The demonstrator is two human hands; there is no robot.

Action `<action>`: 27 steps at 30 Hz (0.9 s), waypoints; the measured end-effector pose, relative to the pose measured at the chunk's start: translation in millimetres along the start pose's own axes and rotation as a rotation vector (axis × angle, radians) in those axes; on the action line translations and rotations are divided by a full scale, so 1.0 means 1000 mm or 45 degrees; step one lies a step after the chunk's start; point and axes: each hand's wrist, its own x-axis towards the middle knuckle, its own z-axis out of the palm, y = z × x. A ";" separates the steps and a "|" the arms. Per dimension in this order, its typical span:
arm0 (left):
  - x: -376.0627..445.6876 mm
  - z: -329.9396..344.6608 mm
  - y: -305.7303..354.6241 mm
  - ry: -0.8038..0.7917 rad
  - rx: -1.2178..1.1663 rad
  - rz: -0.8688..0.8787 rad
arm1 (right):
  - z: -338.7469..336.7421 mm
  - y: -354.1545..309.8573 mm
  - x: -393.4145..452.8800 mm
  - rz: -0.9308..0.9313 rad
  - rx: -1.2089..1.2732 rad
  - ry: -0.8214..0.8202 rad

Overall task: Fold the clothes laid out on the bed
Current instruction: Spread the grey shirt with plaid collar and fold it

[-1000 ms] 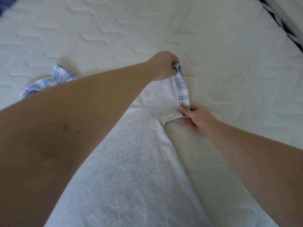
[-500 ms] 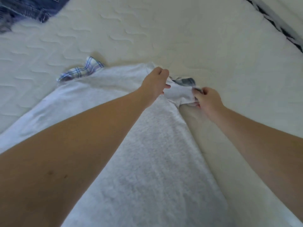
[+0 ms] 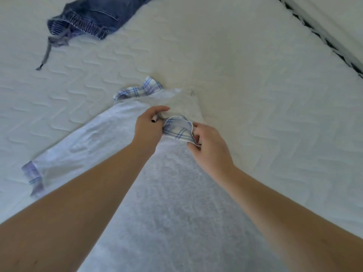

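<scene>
Two hands on one sleeve cuff: my left hand and my right hand each have a closed grip on the plaid-lined cuff of the grey top, fingers curled into the cloth, the checked lining turned up between them. No brand, label or lettering reads anywhere on the fabric. The top lies flat on the bed, body running toward me, the other sleeve out to its left with a plaid cuff at its end and the plaid collar at its far edge. Half a second back the cuff was a bunched lump beside the shoulder; now it is pulled onto the chest and spread open, and my view has tipped up, so the denim garment beyond the collar shows far more, its drawstring trailing loose. A small dark mark by my left fingers is too blurred to name. My forearms hide much of the top's near half, and the denim is cut off by the frame's top edge.
</scene>
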 end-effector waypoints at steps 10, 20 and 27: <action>-0.018 -0.053 -0.074 0.064 0.275 -0.178 | 0.065 0.004 -0.038 -0.159 -0.256 -0.233; -0.024 -0.055 -0.097 0.043 -0.001 -0.522 | 0.070 0.033 -0.064 -0.245 -0.531 -0.441; -0.039 -0.034 -0.103 -0.160 -0.301 -0.741 | 0.047 0.066 -0.089 0.114 -0.662 -0.335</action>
